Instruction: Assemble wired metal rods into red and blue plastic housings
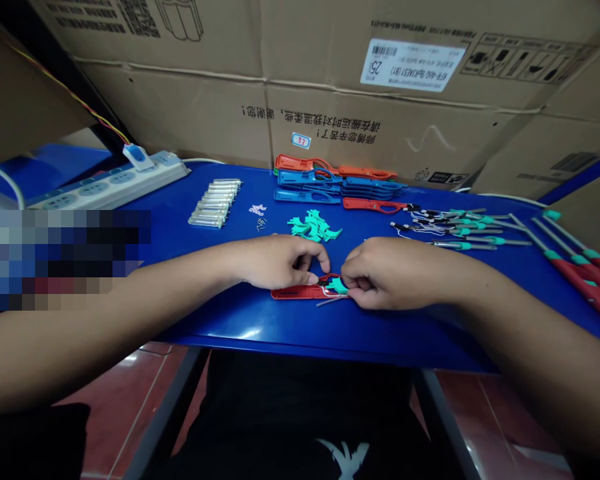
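Observation:
A red plastic handle shell (296, 292) lies flat on the blue table (230, 313) near its front edge. My left hand (280, 261) is curled over the shell's upper side, fingers closed on it. My right hand (387, 273) pinches a small teal plastic piece (338, 285) at the shell's right end. A thin metal pin (330, 301) pokes out just below the two hands.
Behind the hands lie a heap of teal pieces (314, 227), a row of clear tubes (215, 202), stacked red and blue shells (337, 185), several metal rods with teal collars (463, 230) and red-handled finished tools (583, 273). A power strip (113, 187) sits at the left, cardboard boxes (330, 80) behind.

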`<control>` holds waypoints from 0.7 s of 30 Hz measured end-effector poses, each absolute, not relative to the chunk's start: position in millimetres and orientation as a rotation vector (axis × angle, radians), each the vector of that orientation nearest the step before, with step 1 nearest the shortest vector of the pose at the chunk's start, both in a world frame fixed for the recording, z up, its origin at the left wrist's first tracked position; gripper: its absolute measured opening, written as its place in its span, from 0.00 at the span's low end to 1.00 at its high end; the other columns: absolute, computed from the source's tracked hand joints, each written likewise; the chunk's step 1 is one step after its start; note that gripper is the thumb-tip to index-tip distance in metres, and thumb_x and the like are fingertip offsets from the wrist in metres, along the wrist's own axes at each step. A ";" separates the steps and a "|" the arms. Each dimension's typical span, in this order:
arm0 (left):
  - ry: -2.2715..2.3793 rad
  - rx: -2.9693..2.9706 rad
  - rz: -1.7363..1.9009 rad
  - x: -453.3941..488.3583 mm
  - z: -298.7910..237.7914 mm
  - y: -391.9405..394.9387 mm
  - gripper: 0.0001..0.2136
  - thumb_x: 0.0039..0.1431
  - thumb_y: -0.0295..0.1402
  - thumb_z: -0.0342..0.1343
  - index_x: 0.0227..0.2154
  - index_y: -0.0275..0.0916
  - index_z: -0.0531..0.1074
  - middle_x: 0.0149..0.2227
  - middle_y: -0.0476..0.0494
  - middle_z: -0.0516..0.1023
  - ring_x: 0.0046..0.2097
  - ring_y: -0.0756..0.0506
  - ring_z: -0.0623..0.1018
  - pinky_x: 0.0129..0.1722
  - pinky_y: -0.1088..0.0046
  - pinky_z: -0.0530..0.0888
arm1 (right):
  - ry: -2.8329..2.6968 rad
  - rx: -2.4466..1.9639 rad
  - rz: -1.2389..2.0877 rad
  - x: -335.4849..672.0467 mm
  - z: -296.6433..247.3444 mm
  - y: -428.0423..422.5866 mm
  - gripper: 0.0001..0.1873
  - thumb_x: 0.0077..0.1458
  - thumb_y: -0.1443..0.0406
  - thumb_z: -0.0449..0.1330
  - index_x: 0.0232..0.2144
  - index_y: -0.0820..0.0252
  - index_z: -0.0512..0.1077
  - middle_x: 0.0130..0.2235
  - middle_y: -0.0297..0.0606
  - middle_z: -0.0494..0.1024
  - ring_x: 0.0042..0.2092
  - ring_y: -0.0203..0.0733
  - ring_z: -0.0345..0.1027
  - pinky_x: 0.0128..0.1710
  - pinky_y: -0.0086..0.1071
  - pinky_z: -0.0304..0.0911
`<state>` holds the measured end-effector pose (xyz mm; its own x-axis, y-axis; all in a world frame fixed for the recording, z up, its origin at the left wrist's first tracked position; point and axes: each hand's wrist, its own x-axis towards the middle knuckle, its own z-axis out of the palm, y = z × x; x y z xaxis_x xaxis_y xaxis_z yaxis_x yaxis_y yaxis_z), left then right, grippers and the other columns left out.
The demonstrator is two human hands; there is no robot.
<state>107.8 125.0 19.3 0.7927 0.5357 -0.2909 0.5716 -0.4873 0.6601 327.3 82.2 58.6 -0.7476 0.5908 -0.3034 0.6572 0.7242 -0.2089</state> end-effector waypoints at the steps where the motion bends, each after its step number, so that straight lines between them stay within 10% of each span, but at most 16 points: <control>1: 0.817 2.199 -0.054 107.8 19.9 124.6 0.14 0.62 0.37 0.57 0.49 0.41 0.73 0.28 0.53 0.72 0.27 0.52 0.69 0.28 0.77 0.62 | 2.713 0.989 -0.446 325.7 58.7 82.3 0.07 0.51 0.71 0.59 0.22 0.60 0.69 0.23 0.31 0.71 0.26 0.34 0.58 0.27 0.31 0.45; 21: 0.712 2.373 -0.057 103.2 15.4 129.2 0.17 0.66 0.37 0.52 0.56 0.47 0.73 0.27 0.52 0.72 0.26 0.52 0.67 0.28 0.76 0.60 | 3.085 0.712 0.019 341.7 27.6 71.7 0.12 0.64 0.69 0.52 0.33 0.63 0.74 0.30 0.40 0.75 0.33 0.42 0.65 0.35 0.35 0.56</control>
<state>103.2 129.2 15.4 0.8515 0.4776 -0.2165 0.5061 -0.6406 0.5774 341.7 71.7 27.6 -0.8987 0.4378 0.0269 0.4381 0.8989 0.0064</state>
